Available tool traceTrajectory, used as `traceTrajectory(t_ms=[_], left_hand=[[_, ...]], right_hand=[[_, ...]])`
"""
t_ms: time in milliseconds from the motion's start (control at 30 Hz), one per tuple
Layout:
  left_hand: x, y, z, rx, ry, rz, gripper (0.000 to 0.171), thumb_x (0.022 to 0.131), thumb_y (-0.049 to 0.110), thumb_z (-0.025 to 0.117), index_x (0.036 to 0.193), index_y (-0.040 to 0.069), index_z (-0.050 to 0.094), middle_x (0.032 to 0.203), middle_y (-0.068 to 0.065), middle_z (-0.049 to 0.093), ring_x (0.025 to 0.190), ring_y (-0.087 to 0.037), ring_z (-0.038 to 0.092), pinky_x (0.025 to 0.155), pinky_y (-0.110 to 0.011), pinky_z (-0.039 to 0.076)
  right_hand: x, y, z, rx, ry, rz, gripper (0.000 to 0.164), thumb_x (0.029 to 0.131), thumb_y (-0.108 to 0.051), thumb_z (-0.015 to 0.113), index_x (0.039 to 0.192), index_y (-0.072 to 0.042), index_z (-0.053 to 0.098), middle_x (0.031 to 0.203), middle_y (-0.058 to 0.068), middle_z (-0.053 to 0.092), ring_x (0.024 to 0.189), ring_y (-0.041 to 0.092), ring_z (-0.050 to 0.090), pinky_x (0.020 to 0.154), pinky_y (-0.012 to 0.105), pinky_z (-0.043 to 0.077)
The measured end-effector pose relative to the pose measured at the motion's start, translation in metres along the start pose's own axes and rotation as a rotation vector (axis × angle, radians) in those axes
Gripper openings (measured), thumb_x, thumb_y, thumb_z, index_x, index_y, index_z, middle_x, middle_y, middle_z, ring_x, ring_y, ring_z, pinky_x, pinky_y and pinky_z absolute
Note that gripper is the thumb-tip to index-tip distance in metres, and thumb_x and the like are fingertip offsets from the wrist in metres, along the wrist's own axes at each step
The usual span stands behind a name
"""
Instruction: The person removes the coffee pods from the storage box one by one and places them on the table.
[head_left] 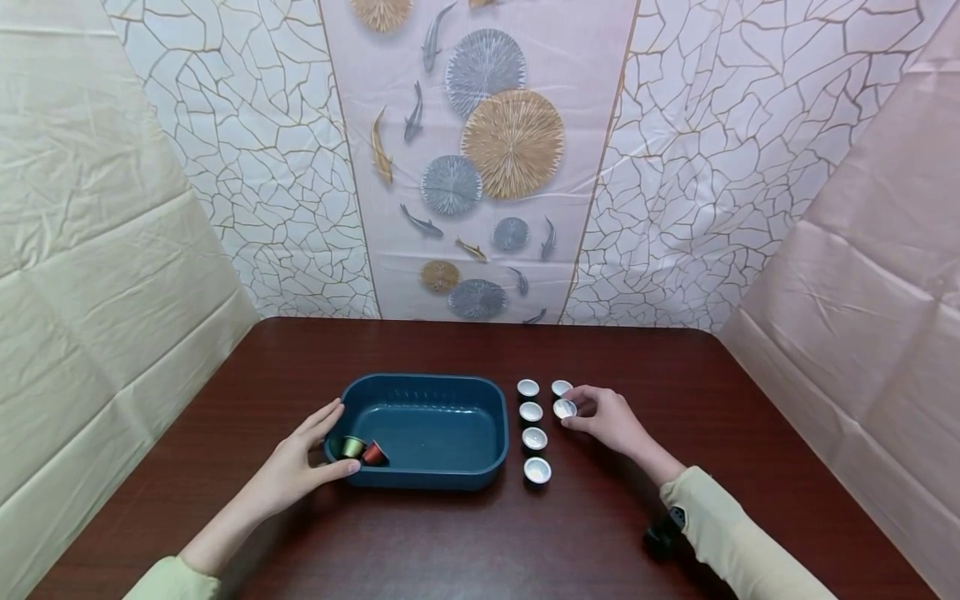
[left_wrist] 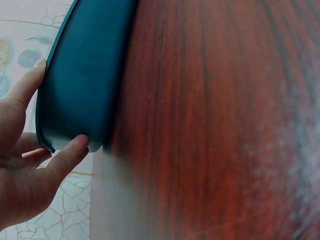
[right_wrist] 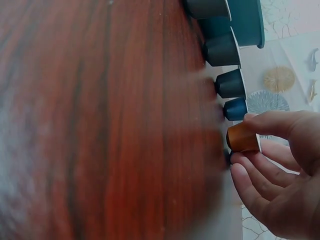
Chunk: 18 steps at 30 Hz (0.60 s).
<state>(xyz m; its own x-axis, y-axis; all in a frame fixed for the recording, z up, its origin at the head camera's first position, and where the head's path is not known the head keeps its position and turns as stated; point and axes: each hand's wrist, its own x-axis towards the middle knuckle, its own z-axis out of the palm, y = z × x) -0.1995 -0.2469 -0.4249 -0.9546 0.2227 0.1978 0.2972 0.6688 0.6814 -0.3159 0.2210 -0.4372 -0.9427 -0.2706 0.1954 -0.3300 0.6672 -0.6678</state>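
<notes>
My right hand [head_left: 606, 418] pinches an orange-brown coffee capsule [right_wrist: 243, 138] between thumb and fingertips, its pale lid [head_left: 565, 408] facing up. Just behind it stands another capsule [head_left: 561, 387], partly covered by the fingers. To the left, a column of several capsules [head_left: 534, 440] stands lid up; from the side they show dark grey and blue [right_wrist: 235, 109] bodies. At the left end of a teal tray [head_left: 495, 479], my left hand [head_left: 300, 462] rests with fingers spread, thumb on the front rim and fingertips against the left side. A green capsule [head_left: 352, 447] and a red capsule [head_left: 374, 453] lie tipped in the tray's front left corner.
The brown wooden table [head_left: 450, 550] carries the tray and capsules. Patterned cloth [head_left: 510, 250] hangs behind its far edge, and pale cloth drapes [head_left: 870, 317] flank both sides. A black device [head_left: 663, 533] sits at the right wrist.
</notes>
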Motion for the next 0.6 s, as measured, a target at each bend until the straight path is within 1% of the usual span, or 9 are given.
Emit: traceTrajectory(t_ms=[233,467,600], left_hand=[[0.0000,0.0005,0.0000,0.002,-0.001,0.001,0.091,0.085,0.043,0.076,0.151,-0.003,0.034,0.161,-0.019,0.029,0.138,-0.042,0.045,0.095,-0.047,0.055],[-0.0010,0.0005,0.0010,0.072,0.023,0.012,0.090,0.085,0.046,0.075,0.151,-0.002,0.036,0.161,-0.016,0.032,0.138,-0.039,0.048,0.103,-0.054,0.048],[-0.0015,0.0001,0.0013,0.074,0.025,0.010,0.090,0.085,0.046,0.075,0.151,-0.002,0.036,0.161,-0.017,0.031,0.138,-0.040,0.047,0.104,-0.057,0.046]], right_hand=[[-0.0005,0.0008,0.0016,-0.002,-0.004,0.014,0.034,0.081,-0.016,0.080,0.111,-0.005,0.070,0.093,0.011,0.075,0.084,0.016,0.070,0.066,0.022,0.050],[-0.0019,0.0002,0.0007,-0.003,0.000,0.025,0.035,0.081,-0.017,0.080,0.111,-0.003,0.069,0.096,0.013,0.075,0.085,0.017,0.071,0.066,0.022,0.051],[-0.0027,-0.0003,0.0002,-0.003,0.001,0.033,0.035,0.081,-0.016,0.080,0.111,-0.003,0.069,0.096,0.013,0.074,0.084,0.018,0.071,0.066,0.022,0.051]])
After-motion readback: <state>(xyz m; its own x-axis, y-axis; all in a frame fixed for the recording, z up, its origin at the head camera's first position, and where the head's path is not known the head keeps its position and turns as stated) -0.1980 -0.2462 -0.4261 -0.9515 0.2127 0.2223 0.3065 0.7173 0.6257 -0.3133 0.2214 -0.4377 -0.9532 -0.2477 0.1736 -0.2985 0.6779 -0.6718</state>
